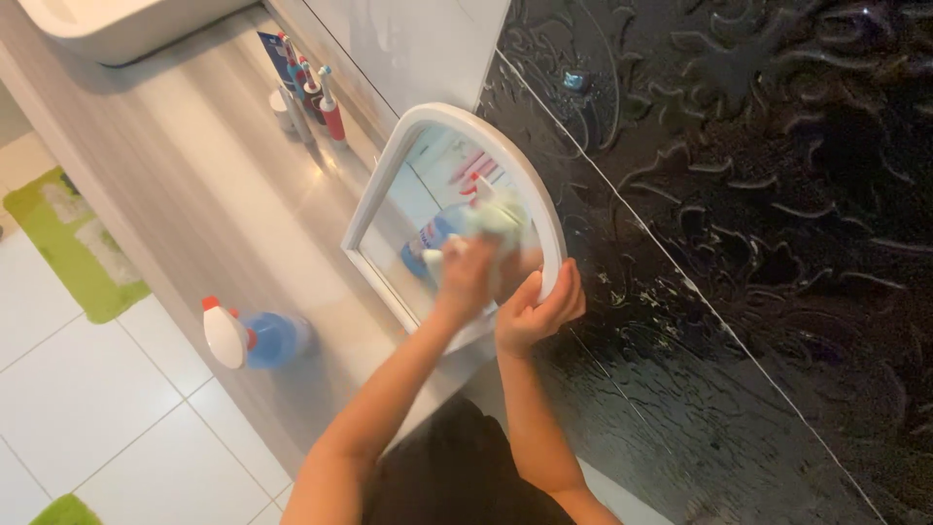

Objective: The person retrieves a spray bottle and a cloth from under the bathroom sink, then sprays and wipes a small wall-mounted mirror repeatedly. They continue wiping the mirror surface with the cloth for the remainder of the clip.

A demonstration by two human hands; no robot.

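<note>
A pale cloth (491, 228), blurred, is pressed by the left hand (465, 277) against the glass of the white-framed arched mirror (389, 185) standing on the desk (194, 185), its rim clasped by the right hand (535, 311), wiping apparently midway.

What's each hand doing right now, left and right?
Left hand: closed on a pale cloth, pressed to the mirror glass.
Right hand: gripping the mirror's white frame edge.
</note>
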